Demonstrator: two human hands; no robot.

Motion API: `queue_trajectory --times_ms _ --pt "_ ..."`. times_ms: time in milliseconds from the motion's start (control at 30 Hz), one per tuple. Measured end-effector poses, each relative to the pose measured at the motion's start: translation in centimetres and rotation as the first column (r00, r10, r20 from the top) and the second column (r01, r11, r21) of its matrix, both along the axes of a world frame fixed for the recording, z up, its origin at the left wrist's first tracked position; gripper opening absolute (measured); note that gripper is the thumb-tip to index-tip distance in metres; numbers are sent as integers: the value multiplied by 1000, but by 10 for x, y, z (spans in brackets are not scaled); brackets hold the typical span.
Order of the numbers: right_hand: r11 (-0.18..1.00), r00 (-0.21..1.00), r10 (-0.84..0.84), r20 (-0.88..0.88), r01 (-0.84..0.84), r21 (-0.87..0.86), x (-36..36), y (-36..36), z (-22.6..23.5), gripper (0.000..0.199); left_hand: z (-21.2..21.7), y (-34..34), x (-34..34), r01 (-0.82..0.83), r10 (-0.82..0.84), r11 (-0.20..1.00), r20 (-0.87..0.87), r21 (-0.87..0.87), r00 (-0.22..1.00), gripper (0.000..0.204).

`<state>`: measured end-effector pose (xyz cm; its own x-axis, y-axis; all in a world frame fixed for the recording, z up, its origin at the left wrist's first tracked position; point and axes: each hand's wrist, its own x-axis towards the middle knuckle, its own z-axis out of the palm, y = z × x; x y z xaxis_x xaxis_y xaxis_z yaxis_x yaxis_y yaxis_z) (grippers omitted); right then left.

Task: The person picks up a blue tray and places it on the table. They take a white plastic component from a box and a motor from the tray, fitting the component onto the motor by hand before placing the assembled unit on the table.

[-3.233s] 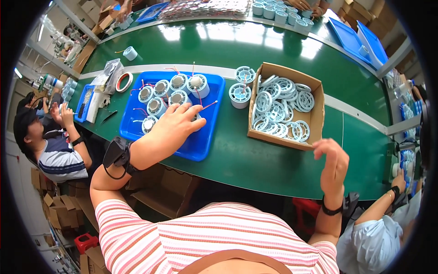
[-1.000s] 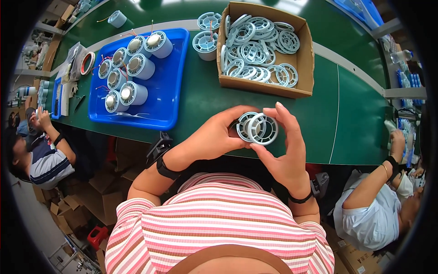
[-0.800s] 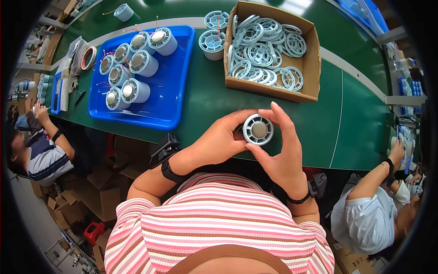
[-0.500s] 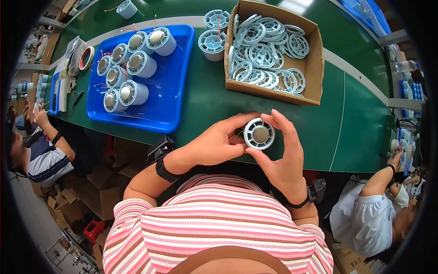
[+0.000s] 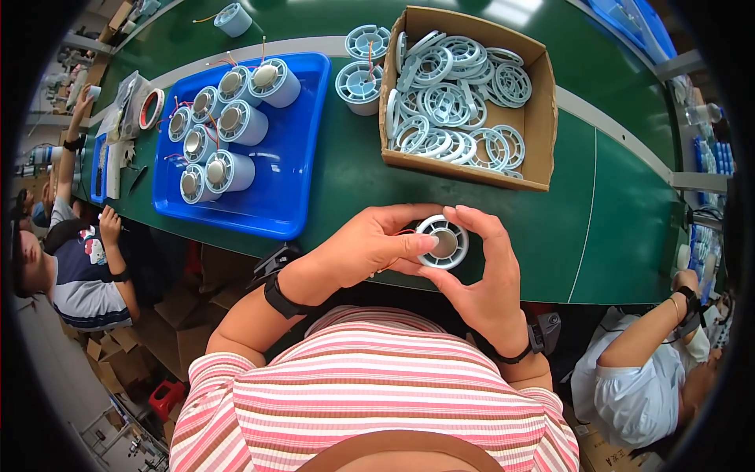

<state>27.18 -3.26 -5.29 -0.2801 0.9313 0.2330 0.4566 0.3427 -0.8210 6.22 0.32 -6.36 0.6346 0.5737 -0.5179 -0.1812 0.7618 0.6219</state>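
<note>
Between my two hands, close to the table's near edge, is a white round housing (image 5: 451, 256) with a spoked rim and a grey metal disc at its centre. My left hand (image 5: 362, 245) grips its left side, the thumb lying over the rim and the disc's edge. From the right, my right hand (image 5: 491, 275) curls round it, fingertips at the top and thumb below. Thin red wires (image 5: 406, 232) show beside the left fingers. The underside of the housing is hidden.
A blue tray (image 5: 275, 193) at left holds several similar pale-blue cylinders (image 5: 275, 83) with wires. A cardboard box (image 5: 464, 175) of pale-blue plastic rings (image 5: 448, 104) stands beyond my hands. Two spoked cylinders (image 5: 359, 85) stand beside it. Other people sit on both sides.
My left thumb has moved from the housing's side onto its face, over the disc's edge. The housing has shifted slightly left and down. At left, a co-worker's arm is now raised.
</note>
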Motion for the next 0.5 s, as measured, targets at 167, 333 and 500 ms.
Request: queue_trajectory --times_ms 167,333,500 --pt "995 1000 -11 21 9 96 -5 -9 -1 74 5 -14 9 -54 58 990 -31 129 998 57" --pt "978 981 -32 189 -8 207 0 -23 -2 72 37 -40 2 118 332 692 -459 712 824 42" --pt "920 878 -380 291 327 214 60 -33 2 65 63 -30 -79 759 733 302 -650 577 202 36"
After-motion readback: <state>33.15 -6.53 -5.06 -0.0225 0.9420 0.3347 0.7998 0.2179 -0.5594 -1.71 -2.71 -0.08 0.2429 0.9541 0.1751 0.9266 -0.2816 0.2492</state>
